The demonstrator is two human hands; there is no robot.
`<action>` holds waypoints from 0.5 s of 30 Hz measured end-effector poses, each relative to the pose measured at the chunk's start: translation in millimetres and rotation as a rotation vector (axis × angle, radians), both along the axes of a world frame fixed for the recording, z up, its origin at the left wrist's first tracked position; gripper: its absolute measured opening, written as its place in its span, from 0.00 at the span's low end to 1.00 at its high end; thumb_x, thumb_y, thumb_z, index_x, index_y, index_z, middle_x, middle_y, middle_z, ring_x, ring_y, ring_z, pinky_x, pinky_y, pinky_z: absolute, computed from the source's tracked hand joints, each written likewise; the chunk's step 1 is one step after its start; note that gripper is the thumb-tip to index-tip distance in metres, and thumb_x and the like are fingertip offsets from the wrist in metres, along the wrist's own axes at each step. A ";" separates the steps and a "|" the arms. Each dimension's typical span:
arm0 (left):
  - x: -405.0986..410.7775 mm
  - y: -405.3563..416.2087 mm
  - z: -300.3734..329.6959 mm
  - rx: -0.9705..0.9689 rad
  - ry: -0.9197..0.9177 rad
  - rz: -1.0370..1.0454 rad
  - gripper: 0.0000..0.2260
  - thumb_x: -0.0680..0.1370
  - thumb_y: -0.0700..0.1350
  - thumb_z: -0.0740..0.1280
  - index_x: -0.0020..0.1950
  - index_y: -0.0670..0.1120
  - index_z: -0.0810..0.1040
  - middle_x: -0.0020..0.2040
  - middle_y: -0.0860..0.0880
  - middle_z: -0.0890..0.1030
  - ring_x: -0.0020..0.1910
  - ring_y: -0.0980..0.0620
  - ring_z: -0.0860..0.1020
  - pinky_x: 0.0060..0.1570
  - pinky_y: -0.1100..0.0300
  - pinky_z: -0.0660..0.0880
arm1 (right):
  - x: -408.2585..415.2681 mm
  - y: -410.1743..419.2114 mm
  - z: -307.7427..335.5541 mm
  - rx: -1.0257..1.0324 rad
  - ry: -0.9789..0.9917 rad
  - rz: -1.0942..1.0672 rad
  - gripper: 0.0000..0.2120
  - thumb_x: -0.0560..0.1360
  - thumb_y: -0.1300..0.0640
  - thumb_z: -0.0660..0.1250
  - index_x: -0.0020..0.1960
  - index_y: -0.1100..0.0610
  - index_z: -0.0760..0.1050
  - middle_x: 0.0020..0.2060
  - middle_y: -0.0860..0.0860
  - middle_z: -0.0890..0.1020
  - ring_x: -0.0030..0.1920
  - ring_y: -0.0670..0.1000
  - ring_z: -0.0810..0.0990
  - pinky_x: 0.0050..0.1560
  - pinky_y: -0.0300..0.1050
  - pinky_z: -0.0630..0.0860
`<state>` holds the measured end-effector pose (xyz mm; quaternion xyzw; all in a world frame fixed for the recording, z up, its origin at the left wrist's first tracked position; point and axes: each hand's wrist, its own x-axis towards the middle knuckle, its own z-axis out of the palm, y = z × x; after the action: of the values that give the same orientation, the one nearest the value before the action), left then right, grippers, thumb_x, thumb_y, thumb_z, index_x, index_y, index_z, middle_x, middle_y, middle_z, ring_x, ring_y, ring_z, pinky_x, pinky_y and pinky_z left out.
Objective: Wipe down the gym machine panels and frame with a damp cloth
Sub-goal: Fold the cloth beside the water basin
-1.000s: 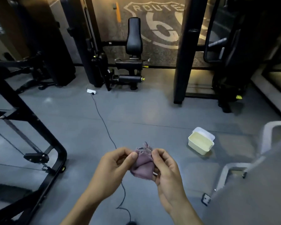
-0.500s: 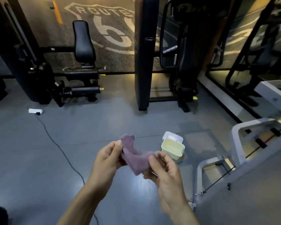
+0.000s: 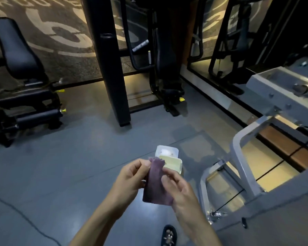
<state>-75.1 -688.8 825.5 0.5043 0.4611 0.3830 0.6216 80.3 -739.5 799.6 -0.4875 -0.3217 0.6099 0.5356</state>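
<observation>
A: Head view: both hands are at chest height over the floor, with the cloth (image 3: 156, 183) between them. The left hand (image 3: 130, 180) pinches its upper left edge with thumb and curled fingers; the right hand (image 3: 179, 189) has its thumb on the right edge and its fingers curled behind the lower part.

B: How does the cloth lie?

A: It hangs as a long strip, long axis near vertical, top corner by the left thumb, bottom hem by the right palm. Neither hand holds anything else.

B: And the machine to wipe?

A: The grey frame (image 3: 242, 157) stands to the right and forward, so the right hand is the nearer one. My guess is the cloth goes that way next, carried in the right hand. The tub (image 3: 171, 161) sits on the floor just beyond the cloth, its lid (image 3: 166, 150) behind it.

B: What differs from half a second back?

A: The cloth then sagged across between the hands, more sideways than upright; now it is pulled out lengthwise and flatter. The camera has swung right too: the grey frame fills more of the view and the black seat (image 3: 16, 50) has slid to the left edge.
</observation>
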 end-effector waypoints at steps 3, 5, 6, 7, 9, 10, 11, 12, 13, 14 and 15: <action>33.6 59.4 -6.1 -0.035 0.010 -0.018 0.19 0.82 0.59 0.67 0.48 0.42 0.81 0.45 0.43 0.84 0.44 0.47 0.80 0.46 0.51 0.75 | 29.1 57.7 -9.5 -0.059 0.010 -0.074 0.22 0.69 0.51 0.75 0.60 0.59 0.80 0.52 0.56 0.87 0.53 0.52 0.85 0.53 0.43 0.80; 53.2 94.0 -9.2 -0.039 0.016 -0.020 0.17 0.81 0.58 0.66 0.47 0.44 0.80 0.43 0.46 0.83 0.43 0.48 0.78 0.42 0.57 0.74 | 49.0 93.0 -10.4 -0.061 -0.002 -0.125 0.21 0.69 0.52 0.76 0.60 0.58 0.79 0.53 0.59 0.86 0.54 0.56 0.85 0.55 0.48 0.80; 61.6 110.2 -12.2 -0.060 0.025 -0.016 0.16 0.80 0.57 0.66 0.46 0.46 0.81 0.42 0.47 0.82 0.42 0.49 0.77 0.40 0.59 0.73 | 58.0 109.0 -12.2 -0.068 -0.001 -0.145 0.21 0.70 0.53 0.77 0.59 0.58 0.79 0.52 0.60 0.86 0.53 0.57 0.85 0.56 0.51 0.79; 68.4 123.9 -17.0 -0.098 0.022 -0.005 0.15 0.81 0.57 0.65 0.47 0.47 0.81 0.42 0.48 0.82 0.40 0.50 0.77 0.38 0.61 0.73 | 65.4 122.1 -15.1 -0.074 -0.003 -0.157 0.20 0.70 0.54 0.78 0.58 0.59 0.79 0.51 0.60 0.86 0.51 0.57 0.85 0.56 0.52 0.79; 78.7 149.0 -26.2 -0.159 -0.010 -0.014 0.15 0.83 0.54 0.63 0.51 0.44 0.82 0.43 0.48 0.83 0.40 0.53 0.79 0.38 0.63 0.75 | 78.1 147.1 -22.6 -0.077 -0.004 -0.185 0.19 0.69 0.54 0.79 0.56 0.61 0.79 0.50 0.62 0.85 0.49 0.56 0.84 0.54 0.53 0.79; 83.3 162.5 -30.5 -0.176 -0.014 -0.049 0.15 0.84 0.54 0.64 0.54 0.44 0.83 0.46 0.47 0.84 0.42 0.53 0.81 0.40 0.63 0.76 | 82.8 160.3 -26.9 -0.086 -0.012 -0.207 0.19 0.69 0.54 0.78 0.55 0.62 0.79 0.49 0.63 0.85 0.48 0.56 0.84 0.53 0.53 0.78; 87.7 176.1 -36.0 -0.189 -0.005 -0.085 0.15 0.84 0.55 0.66 0.56 0.44 0.83 0.49 0.47 0.85 0.45 0.52 0.82 0.44 0.61 0.77 | 86.7 173.3 -33.4 -0.096 -0.023 -0.227 0.19 0.69 0.53 0.77 0.53 0.63 0.79 0.48 0.64 0.85 0.47 0.55 0.83 0.53 0.53 0.78; 91.4 189.6 -42.2 -0.195 0.012 -0.118 0.16 0.82 0.56 0.69 0.58 0.45 0.83 0.51 0.48 0.86 0.49 0.51 0.83 0.49 0.58 0.78 | 90.0 186.2 -40.5 -0.105 -0.037 -0.243 0.18 0.69 0.51 0.77 0.51 0.62 0.79 0.47 0.64 0.84 0.46 0.54 0.82 0.52 0.53 0.77; 94.0 202.3 -47.9 -0.192 0.025 -0.152 0.17 0.78 0.56 0.71 0.60 0.45 0.82 0.54 0.48 0.86 0.53 0.51 0.84 0.52 0.57 0.79 | 92.9 198.3 -50.7 -0.120 -0.064 -0.248 0.18 0.69 0.48 0.77 0.48 0.59 0.79 0.47 0.66 0.83 0.45 0.53 0.81 0.51 0.52 0.76; 96.2 215.4 -56.6 -0.193 0.030 -0.185 0.18 0.76 0.53 0.73 0.62 0.45 0.81 0.57 0.48 0.86 0.56 0.50 0.84 0.54 0.57 0.79 | 95.2 210.1 -60.4 -0.148 -0.089 -0.248 0.18 0.68 0.45 0.77 0.46 0.57 0.78 0.47 0.66 0.82 0.45 0.53 0.80 0.51 0.52 0.76; 98.4 228.1 -66.4 -0.197 0.038 -0.202 0.19 0.75 0.51 0.75 0.63 0.45 0.80 0.58 0.48 0.86 0.58 0.49 0.84 0.56 0.56 0.80 | 97.4 220.8 -72.5 -0.181 -0.101 -0.240 0.18 0.67 0.42 0.77 0.44 0.55 0.78 0.46 0.66 0.82 0.45 0.53 0.79 0.50 0.52 0.75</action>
<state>23.3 -460.7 759.0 0.4919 0.4549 0.2617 0.6947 177.7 -518.7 727.1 -0.5985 -0.2315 0.5429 0.5417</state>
